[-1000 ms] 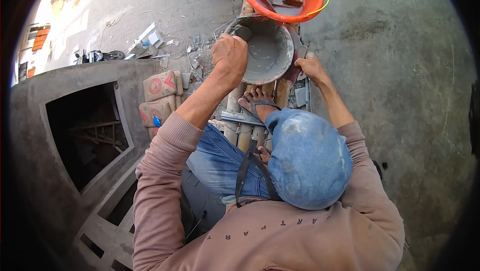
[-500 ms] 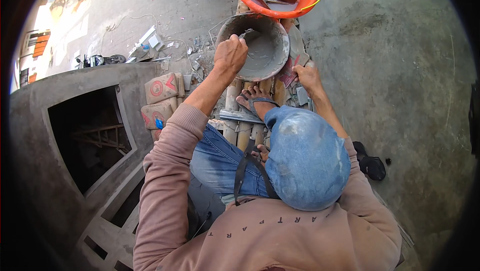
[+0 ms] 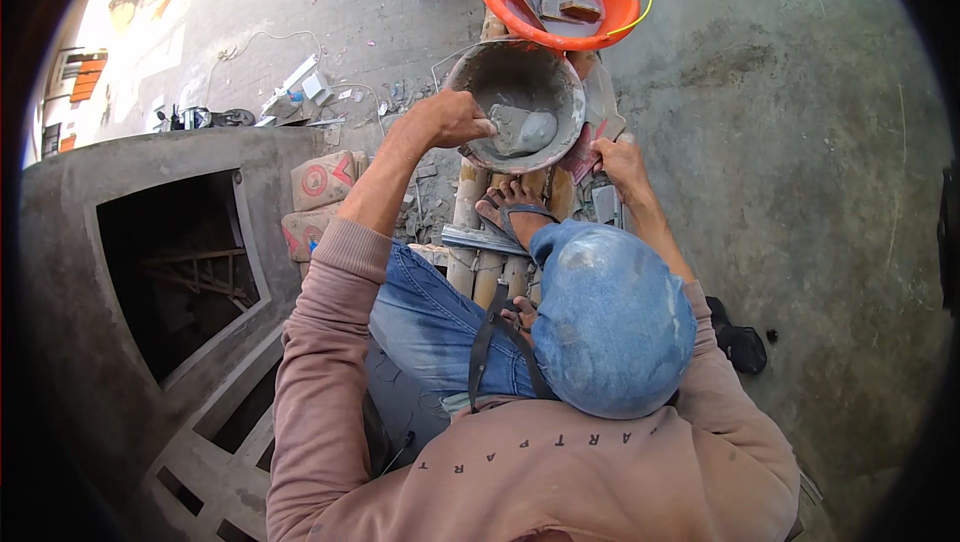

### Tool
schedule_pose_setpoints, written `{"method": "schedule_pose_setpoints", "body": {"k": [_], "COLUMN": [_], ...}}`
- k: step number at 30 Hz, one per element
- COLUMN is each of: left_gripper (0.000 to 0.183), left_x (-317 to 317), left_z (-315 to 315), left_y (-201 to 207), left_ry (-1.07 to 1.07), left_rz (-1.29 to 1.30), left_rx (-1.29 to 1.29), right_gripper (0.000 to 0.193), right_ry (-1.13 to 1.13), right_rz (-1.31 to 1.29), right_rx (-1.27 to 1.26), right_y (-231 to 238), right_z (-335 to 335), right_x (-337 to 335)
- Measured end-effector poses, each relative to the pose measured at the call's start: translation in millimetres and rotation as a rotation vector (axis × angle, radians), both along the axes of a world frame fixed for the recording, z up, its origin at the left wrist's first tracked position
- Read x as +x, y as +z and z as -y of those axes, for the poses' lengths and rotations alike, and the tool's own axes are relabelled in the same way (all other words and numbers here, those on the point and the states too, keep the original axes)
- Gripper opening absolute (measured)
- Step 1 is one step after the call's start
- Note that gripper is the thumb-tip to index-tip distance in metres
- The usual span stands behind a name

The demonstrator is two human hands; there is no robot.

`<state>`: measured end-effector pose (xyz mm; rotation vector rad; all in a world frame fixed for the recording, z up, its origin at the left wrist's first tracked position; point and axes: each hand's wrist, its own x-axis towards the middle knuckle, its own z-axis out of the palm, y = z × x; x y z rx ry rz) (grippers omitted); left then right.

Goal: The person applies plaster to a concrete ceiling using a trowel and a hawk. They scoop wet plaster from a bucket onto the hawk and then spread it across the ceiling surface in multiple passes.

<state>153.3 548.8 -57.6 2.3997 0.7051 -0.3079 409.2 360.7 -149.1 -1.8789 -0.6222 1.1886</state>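
My left hand (image 3: 456, 120) is closed on a trowel, its handle hidden in my fist. The trowel's blade (image 3: 508, 128) lies inside the grey bucket (image 3: 577, 102), with a pale lump of wet cement (image 3: 538, 130) on or against it. Grey mix coats the bucket's inner wall. Just right of the bucket, my right hand (image 3: 622, 164) is closed on a thin reddish sheet-like piece (image 3: 580, 156), which leans by the bucket's rim; its exact kind is not clear.
An orange basin (image 3: 624, 12) of murky water and tools stands beyond the bucket. Bamboo poles (image 3: 466, 204) lie beneath my sandalled foot (image 3: 522, 214). Printed cement bags (image 3: 322, 182) are stacked at left, beside a concrete wall with an opening (image 3: 180, 272).
My left hand has drawn back toward me, and the trowel blade now sits near the bucket's close side with a lump of cement. My right hand stays near the rim.
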Motion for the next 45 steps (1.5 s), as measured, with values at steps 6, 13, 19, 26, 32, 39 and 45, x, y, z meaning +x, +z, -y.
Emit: {"method": "schedule_pose_setpoints", "body": {"k": [6,13,19,26,32,39,45], "left_gripper": [0.044,0.041,0.054,0.056,0.06,0.064,0.068], "left_x": [-21.6,-47.3,-53.0,-55.9,-50.2,-45.1,-48.0], "left_z": [2.7,51.2,67.8,61.5,70.7,75.9,79.7], "left_y": [16.9,29.2,20.3,4.7,-16.6,-35.7,-48.2], "left_ry": [0.293,0.472,0.266,0.218,0.308,0.377,0.385], "left_rz": [-0.01,0.368,0.685,0.732,0.736,0.774,0.722], "left_rx": [-0.225,-0.15,0.418,0.568,0.671,0.702,0.677], "right_gripper": [0.012,0.008,0.007,0.01,0.018,0.015,0.012], "right_ry": [-0.23,-0.404,-0.184,0.106,-0.017,-0.032,-0.059], "right_rz": [-0.096,-0.456,-0.977,-1.295,-1.264,-1.282,-1.279], "right_rx": [0.121,0.28,0.192,0.502,0.47,0.495,0.495], "right_y": [54.4,103.1,74.7,74.7,79.8,77.3,67.3], "right_z": [23.0,35.3,-8.8,-19.4,-17.2,-12.0,-10.5], "right_x": [49.9,61.3,7.5,-5.2,-15.6,-17.6,-15.6]}}
